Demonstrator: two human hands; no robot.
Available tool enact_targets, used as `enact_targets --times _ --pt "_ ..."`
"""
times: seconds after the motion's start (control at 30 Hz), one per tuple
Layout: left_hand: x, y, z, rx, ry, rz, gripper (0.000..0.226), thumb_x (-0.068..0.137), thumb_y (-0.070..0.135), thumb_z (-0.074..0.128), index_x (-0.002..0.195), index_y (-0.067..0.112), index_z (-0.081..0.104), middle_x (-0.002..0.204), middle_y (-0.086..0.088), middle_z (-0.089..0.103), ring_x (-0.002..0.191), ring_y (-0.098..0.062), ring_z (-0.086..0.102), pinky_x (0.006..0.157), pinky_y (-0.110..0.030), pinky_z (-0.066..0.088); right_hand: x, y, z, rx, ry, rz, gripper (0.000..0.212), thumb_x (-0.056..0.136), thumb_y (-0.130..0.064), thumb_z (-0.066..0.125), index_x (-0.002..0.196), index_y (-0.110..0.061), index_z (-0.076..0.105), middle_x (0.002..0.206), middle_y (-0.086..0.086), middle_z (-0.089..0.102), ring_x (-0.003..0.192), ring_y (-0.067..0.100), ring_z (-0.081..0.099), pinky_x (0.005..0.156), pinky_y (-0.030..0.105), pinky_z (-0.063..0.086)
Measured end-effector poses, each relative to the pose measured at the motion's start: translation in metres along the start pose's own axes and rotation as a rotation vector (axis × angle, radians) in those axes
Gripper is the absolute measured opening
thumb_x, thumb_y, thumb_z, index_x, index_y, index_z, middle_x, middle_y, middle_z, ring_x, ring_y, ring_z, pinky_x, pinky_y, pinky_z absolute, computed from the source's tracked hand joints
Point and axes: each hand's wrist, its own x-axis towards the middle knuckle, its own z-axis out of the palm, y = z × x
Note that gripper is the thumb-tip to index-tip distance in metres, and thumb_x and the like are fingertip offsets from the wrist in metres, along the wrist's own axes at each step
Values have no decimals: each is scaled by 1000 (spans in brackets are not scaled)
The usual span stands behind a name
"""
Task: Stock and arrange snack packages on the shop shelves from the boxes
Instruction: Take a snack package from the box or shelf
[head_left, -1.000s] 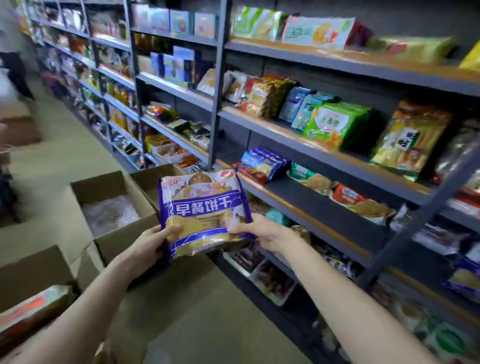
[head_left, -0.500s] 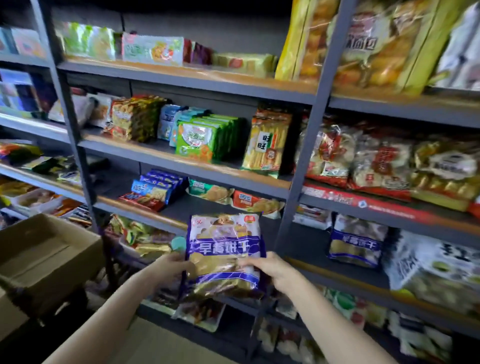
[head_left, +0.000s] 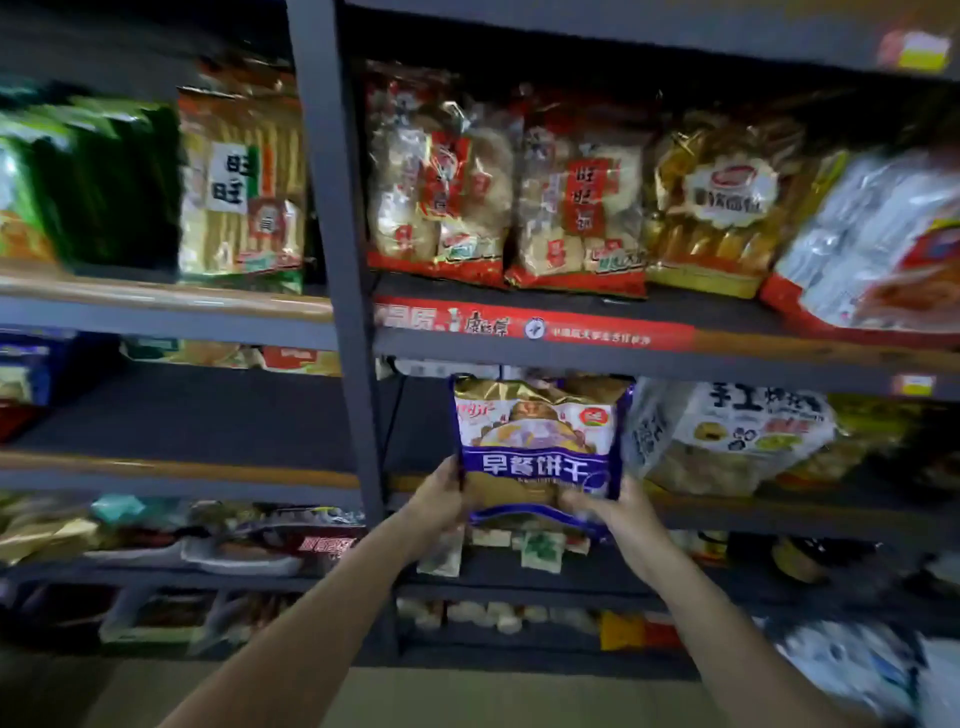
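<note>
A dark grey metal shelving unit (head_left: 332, 218) fills the view, divided by one upright post. The shelf boards carry wood-coloured front edges (head_left: 171, 299). A red printed strip (head_left: 535, 325) runs along the front of one board right of the post. A band of pale floor (head_left: 467, 699) shows below the lowest shelf. Lighting is dim, and the shelf recesses are dark.

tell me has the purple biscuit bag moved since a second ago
Yes. The purple biscuit bag, gripped by the left hand and right hand, went from left of the grey upright post to its right, up at the shelf.
</note>
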Motion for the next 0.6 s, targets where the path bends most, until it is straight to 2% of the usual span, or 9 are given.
enact_targets --times 0.07,0.13,0.2,0.3,0.33,0.43,0.53,0.6 --pt "25 9 19 46 -15 39 52 85 -9 55 131 11 42 120 -9 59 105 -23 57 83 -37 51 30 5 -7 -44 84 -39 64 77 -6 75 133 -12 46 118 2 62 109 21 59 83 29 49" --pt "53 8 27 85 5 54 53 88 -13 46 137 7 39 118 -7 57 107 -21 54 90 -38 46 61 9 -8 -131 196 -62 62 78 -13 75 132 -6 47 124 7 60 114 25 55 93 34 45" --pt "75 5 33 113 28 58 57 90 -12 40 143 9 30 119 -5 54 107 -19 52 85 -32 46 86 15 -8 -191 273 -56 61 79 -19 75 130 -1 48 124 12 59 115 28 54 94 35 43" --pt "95 8 42 154 -11 70 69 89 -15 38 148 16 17 130 -4 48 110 -15 49 69 -15 45 111 21 -8 -180 286 10 58 82 -16 72 131 3 45 121 13 57 116 29 53 86 30 40" --pt "101 8 45 184 -35 72 72 88 -17 38 148 16 16 131 -3 47 110 -14 48 69 -14 44 117 23 -9 -180 294 43 60 84 -15 71 134 2 42 122 12 54 120 29 50 87 31 39" --pt "115 7 53 242 -71 57 73 87 -18 40 148 14 15 135 -9 45 116 -22 48 85 -30 46 132 32 -15 -226 307 97 66 86 -15 68 140 -1 33 131 10 49 126 29 45 98 37 38" --pt "123 1 58 369 -55 30 70 89 -7 47 148 17 19 133 -13 50 119 -33 51 79 -27 46 134 31 -12 -398 277 137 68 94 -19 56 145 1 17 135 19 48 121 36 48 94 40 41" --pt "120 -1 59 450 -7 10 61 90 5 52 145 18 28 130 -9 54 116 -29 53 86 -33 46 128 26 -4 -496 345 77 66 97 -14 49 147 0 9 143 22 37 126 36 43 96 40 40"
